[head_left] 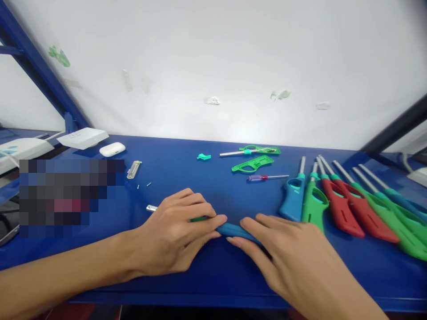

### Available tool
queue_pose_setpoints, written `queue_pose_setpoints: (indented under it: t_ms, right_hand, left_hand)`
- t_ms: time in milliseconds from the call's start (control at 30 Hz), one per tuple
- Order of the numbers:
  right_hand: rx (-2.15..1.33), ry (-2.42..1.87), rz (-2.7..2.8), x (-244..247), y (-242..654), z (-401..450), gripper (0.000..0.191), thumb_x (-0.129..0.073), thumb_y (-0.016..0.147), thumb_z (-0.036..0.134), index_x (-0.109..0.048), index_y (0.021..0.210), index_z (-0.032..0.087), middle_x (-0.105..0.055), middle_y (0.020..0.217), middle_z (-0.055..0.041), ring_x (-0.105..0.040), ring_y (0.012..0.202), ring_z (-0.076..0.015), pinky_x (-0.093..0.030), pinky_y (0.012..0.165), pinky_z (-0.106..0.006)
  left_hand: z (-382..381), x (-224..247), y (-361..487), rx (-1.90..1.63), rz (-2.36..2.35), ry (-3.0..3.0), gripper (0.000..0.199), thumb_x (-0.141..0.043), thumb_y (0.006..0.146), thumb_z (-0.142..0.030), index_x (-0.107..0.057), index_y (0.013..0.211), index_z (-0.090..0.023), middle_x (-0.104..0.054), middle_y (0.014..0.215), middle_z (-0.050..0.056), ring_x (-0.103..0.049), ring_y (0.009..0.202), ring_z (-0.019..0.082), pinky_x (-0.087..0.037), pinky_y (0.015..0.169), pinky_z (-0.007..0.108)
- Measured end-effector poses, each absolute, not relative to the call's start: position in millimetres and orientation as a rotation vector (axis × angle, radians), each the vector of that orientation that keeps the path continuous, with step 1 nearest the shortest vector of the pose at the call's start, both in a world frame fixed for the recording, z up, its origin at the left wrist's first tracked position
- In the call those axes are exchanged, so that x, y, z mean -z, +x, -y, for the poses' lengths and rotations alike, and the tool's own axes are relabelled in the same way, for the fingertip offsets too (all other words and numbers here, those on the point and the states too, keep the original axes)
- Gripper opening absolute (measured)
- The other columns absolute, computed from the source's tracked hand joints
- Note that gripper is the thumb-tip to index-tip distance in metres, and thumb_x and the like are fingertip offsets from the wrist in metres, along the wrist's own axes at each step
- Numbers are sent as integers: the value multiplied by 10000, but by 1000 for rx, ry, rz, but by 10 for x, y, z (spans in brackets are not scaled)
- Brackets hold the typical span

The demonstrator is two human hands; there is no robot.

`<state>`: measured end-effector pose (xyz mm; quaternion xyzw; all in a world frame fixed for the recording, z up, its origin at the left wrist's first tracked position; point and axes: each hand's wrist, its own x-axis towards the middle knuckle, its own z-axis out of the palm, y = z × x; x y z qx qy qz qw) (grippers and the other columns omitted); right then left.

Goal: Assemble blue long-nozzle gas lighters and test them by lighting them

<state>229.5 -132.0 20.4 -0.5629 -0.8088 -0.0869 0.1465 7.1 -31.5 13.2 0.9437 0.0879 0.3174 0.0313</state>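
Both my hands grip one blue gas lighter (235, 230) low over the front of the table. My left hand (175, 233) wraps its front part, and the metal tip (151, 208) sticks out to the left. A bit of green shows under the left fingers. My right hand (290, 249) pinches the blue handle from the other side, hiding its end. Beyond them lie an opened green lighter shell half (252, 165), another half with a metal tube (235, 154), a small screwdriver (258, 178) and a teal plastic piece (203, 157).
Several lighters, among them a red one (343, 211), stand in a row on the right. At left are a small clear fuel tank (134, 170), tiny screws (149, 184), a white earbud case (112, 149) and a white box (82, 138). A white wall (233, 58) rises behind.
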Motion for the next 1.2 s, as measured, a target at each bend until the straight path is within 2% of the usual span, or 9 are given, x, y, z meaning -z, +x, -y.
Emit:
queue_pose_setpoints:
  t_ms: [133,267,333,467,600,800,967,1100,1200]
  right_hand:
    - [326,-1603,2327,-217,2334,1323,292,-435,1065,425,-670,962,286,-736,795,23,-729,637,-236,-421,454,-373]
    - [404,-1644,2307,-214,2490,1325,359,-362,1084,442,-681,1062,277,-799,983,-9,-783,809,-270,-470,452,-374]
    - [433,-1684,2285,-225,2590,1335,388,-346,1082,482,-679,1074,284,-805,1009,-4,-788,846,-283,-480,440,-379]
    - [424,-1667,2279,-268,2718,1363,433,-316,1076,540,-670,1119,295,-809,1034,16,-788,909,-288,-513,446,-386]
    - [409,-1627,2314,-284,2669,1366,396,-347,1082,494,-684,1111,289,-810,1026,14,-787,910,-276,-515,446,-371]
    - [382,-1624,2335,-251,2533,1324,408,-324,1091,475,-700,1095,318,-805,1011,38,-787,865,-257,-462,416,-360]
    - [394,-1617,2385,-244,2504,1319,450,-290,1100,460,-700,1088,277,-805,1015,-11,-790,845,-264,-436,425,-348]
    - [422,-1614,2444,-222,2434,1313,499,-253,1106,463,-689,999,246,-796,884,-29,-768,651,-225,-391,421,-338]
    - [462,-1604,2499,-203,2377,1302,612,-123,1114,418,-663,889,242,-782,786,-31,-710,493,-213,-325,390,-359]
  left_hand:
    - [307,-132,67,-903,-392,2918,266,-584,1008,-177,-643,1267,-182,-696,1018,37,-610,925,192,-439,823,374]
    - [301,-164,33,-815,-570,2942,512,-595,1000,-334,-500,1470,-156,-650,1211,108,-584,1109,274,-403,1002,487]
    - [286,-181,27,-771,-622,2935,513,-567,1004,-330,-491,1476,-145,-642,1223,115,-574,1124,285,-387,1026,514]
    - [243,-178,51,-758,-581,2936,344,-500,1051,-250,-577,1375,-162,-668,1122,78,-593,1047,243,-422,960,454]
    - [233,-148,77,-762,-500,2903,232,-478,1075,-236,-636,1233,-173,-682,1069,53,-590,999,217,-440,897,393]
    - [285,-154,93,-692,-457,2914,269,-402,1092,-240,-641,1159,-138,-687,1012,68,-597,919,223,-483,888,401]
    - [299,-166,102,-640,-477,2934,277,-416,1086,-281,-638,1168,-136,-690,998,73,-624,882,232,-516,881,416]
    - [255,-148,106,-683,-381,2943,277,-400,1087,-241,-643,1111,-110,-672,917,72,-588,773,200,-519,772,344]
    - [222,-142,100,-693,-338,2916,258,-398,1080,-202,-640,1068,-111,-643,839,51,-546,711,179,-487,682,294]
